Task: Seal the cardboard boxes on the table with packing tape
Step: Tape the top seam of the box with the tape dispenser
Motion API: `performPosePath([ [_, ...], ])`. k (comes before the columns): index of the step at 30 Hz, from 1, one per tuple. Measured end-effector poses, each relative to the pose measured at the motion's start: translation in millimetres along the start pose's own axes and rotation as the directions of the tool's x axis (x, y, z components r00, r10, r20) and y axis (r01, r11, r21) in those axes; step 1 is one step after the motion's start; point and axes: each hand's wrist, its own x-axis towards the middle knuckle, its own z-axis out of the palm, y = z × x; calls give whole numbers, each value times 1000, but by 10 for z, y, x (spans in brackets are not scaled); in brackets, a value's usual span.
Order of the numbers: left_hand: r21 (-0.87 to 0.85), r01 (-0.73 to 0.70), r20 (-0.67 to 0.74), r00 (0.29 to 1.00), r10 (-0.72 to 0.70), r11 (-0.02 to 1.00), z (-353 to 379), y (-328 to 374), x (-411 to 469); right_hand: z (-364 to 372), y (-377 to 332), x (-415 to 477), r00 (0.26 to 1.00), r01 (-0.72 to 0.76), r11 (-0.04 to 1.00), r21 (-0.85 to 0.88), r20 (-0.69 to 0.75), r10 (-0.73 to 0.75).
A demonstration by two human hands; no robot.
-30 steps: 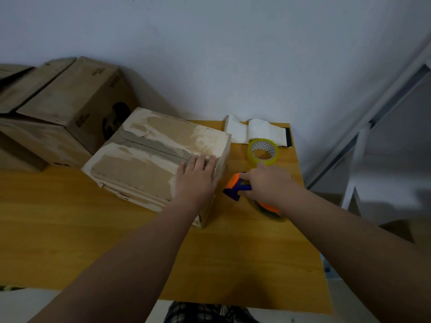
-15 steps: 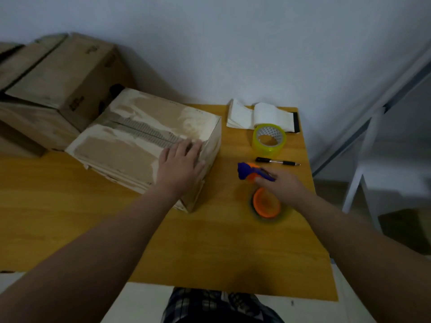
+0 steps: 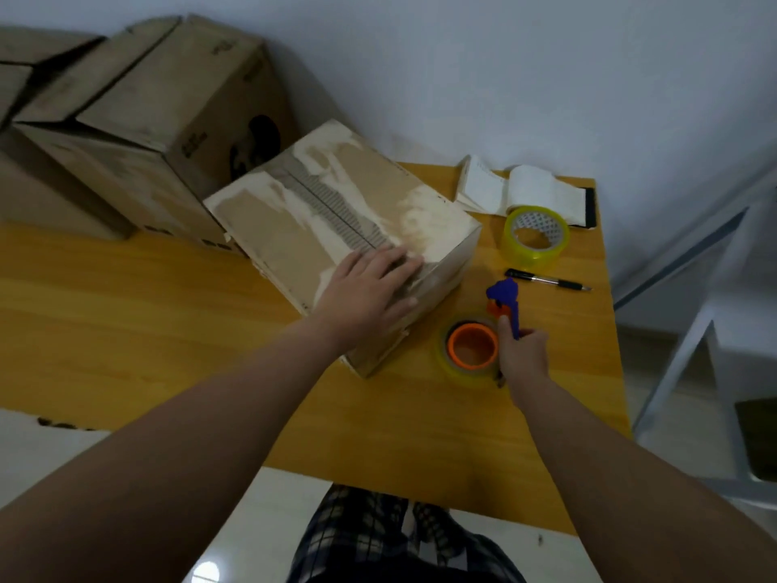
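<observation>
A worn cardboard box (image 3: pixel 319 212) with torn paper patches lies closed on the wooden table (image 3: pixel 168 330). My left hand (image 3: pixel 370 288) rests flat on its near right corner, fingers straight. Right of the box sits a tape dispenser (image 3: pixel 475 345) with an orange core, a clear tape roll and a blue handle. My right hand (image 3: pixel 523 355) grips that handle, and the dispenser stands on the table. A loose roll of yellowish tape (image 3: pixel 534 237) lies farther back.
Larger cardboard boxes (image 3: pixel 159 119) are stacked at the back left against the wall. A black pen (image 3: pixel 546 280) lies behind the dispenser, and an open white booklet (image 3: pixel 521 191) sits at the far right corner. A white metal frame (image 3: pixel 681 351) stands beyond the table's right edge.
My right hand slid back from over the dispenser to its blue handle and closed round it. The left hand stayed pressed on the box. The camera shifted, bringing the pen into view.
</observation>
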Motion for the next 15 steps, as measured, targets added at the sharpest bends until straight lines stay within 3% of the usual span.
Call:
performPosePath([
  [3,-13,-39,-9,999,38,999,7,-25,-58,-11,-44,-18,961,183,946,-267,-155,-229],
  [4,-14,-45,-5,999,44,999,10,-29,-69,-19,-99,-58,921,320,911,-261,-138,-364],
  [6,-9,-43,12,999,43,999,14,-32,-75,-29,-265,-249,855,519,855,19,12,-519],
  [8,-7,-44,25,999,44,999,8,-32,-74,-7,-450,-519,832,380,864,330,286,-475],
  [9,-6,-45,26,999,45,999,12,-37,-72,23,-501,-598,804,306,863,402,377,-460],
  [12,-8,-47,23,999,47,999,5,-39,-69,90,-520,-636,766,246,857,452,452,-458],
  [15,-1,-53,25,998,53,999,-4,-34,-75,76,-494,-594,736,291,893,345,515,-439],
])
